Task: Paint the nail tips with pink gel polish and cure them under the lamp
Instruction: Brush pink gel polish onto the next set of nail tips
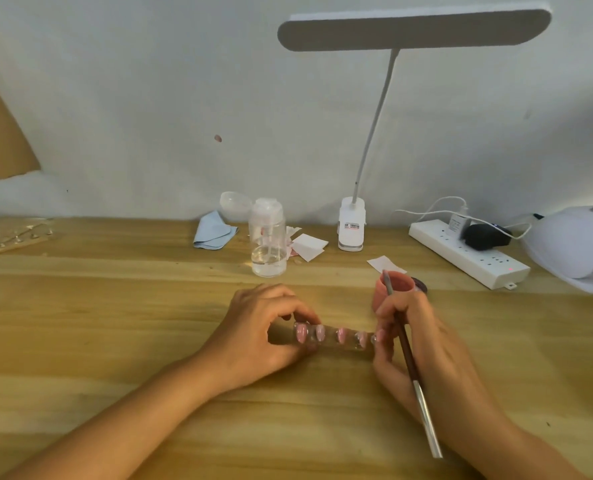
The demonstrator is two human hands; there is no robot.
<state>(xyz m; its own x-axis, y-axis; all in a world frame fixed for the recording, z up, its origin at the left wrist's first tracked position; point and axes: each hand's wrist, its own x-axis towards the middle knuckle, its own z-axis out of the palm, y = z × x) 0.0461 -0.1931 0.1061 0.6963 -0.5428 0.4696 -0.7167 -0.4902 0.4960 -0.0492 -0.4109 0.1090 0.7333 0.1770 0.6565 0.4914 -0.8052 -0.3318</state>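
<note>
my left hand (263, 327) pinches the left end of the clear strip (348, 344) lying on the wooden table (115, 306), fingers curled over it. the nail tips (340, 336) sit in a row along the strip, showing pink. my right hand (423, 344) touches the strip's right end and grips the brush (409, 358), which slants across my fingers. the pink gel pot (393, 287) stands just behind that hand. the white curing lamp (575, 247) sits at the far right.

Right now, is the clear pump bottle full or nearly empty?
Mostly empty: the pump bottle stands upright, and clear liquid fills only its lowest part, with the walls above it showing see-through.
</note>
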